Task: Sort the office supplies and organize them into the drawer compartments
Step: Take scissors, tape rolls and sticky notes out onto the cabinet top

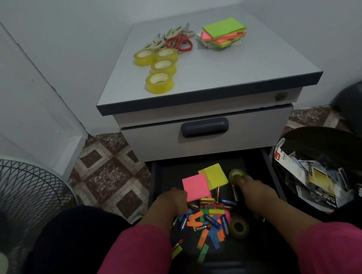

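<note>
The lowest drawer (156,184) of a grey cabinet is pulled open below me. Inside lie a pink sticky pad (195,186), a yellow sticky pad (214,175), several batteries (205,208), coloured paper strips (203,237) and a tape roll (238,226). My left hand (171,201) reaches in beside the pink pad, fingers curled down among the batteries; what it holds is hidden. My right hand (251,187) grips a second tape roll (235,174) at the drawer's back right.
On the cabinet top (235,68) lie several yellow tape rolls (159,82), scissors (179,42) and stacked sticky notes (222,33). The upper drawer (204,127) is closed. A black bin (326,166) of packaging stands right, a fan (15,203) left.
</note>
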A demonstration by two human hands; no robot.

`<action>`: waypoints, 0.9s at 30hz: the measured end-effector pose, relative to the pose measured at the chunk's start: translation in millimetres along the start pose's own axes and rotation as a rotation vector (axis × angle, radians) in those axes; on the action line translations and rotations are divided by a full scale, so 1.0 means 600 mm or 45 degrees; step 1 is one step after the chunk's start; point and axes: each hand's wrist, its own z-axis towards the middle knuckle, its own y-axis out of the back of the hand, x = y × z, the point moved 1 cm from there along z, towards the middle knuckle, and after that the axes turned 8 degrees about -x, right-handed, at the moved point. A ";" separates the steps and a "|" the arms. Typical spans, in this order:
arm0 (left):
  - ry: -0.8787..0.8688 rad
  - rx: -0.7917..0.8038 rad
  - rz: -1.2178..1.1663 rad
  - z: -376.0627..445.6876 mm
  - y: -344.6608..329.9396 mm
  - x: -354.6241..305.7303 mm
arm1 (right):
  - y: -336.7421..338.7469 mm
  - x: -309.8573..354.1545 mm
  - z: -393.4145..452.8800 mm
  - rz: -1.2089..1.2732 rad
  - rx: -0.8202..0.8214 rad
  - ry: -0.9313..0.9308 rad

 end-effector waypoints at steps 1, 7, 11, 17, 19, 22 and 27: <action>0.003 0.002 0.006 0.001 0.000 0.000 | 0.001 0.000 -0.001 -0.072 -0.019 0.011; -0.014 0.002 0.015 0.001 -0.003 0.001 | 0.006 0.006 -0.011 -0.198 -0.005 -0.104; -0.034 0.016 -0.004 -0.001 -0.003 0.004 | 0.018 0.024 -0.018 0.050 -0.043 -0.188; -0.054 0.015 -0.027 -0.012 -0.002 0.005 | 0.015 0.054 -0.022 0.384 0.043 0.059; -0.063 0.018 -0.047 -0.016 0.001 0.005 | 0.005 0.045 -0.030 0.214 0.150 0.059; -0.064 0.028 -0.103 -0.021 0.005 0.002 | -0.008 0.031 -0.037 -0.032 0.281 0.045; -0.057 0.033 -0.110 -0.017 0.005 0.004 | -0.005 0.039 -0.029 0.068 0.237 -0.017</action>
